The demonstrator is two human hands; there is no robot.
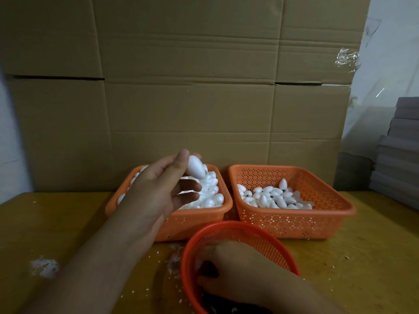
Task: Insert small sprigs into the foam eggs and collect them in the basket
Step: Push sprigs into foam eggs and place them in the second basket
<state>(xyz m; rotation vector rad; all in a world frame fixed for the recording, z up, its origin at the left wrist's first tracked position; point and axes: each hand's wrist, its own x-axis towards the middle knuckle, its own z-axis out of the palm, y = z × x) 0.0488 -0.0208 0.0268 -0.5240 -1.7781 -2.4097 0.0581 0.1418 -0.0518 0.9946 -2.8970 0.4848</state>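
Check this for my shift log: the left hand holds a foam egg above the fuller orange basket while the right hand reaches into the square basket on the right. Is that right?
Not quite. The head view shows the right hand reaching into the round red basket nearest the person, not the square one. The left hand does hold a foam egg above the fuller orange basket.

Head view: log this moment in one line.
left hand: holds foam egg above left basket | right hand: inside round basket, grasp unclear

Foam egg [195,167] in left hand [158,186]
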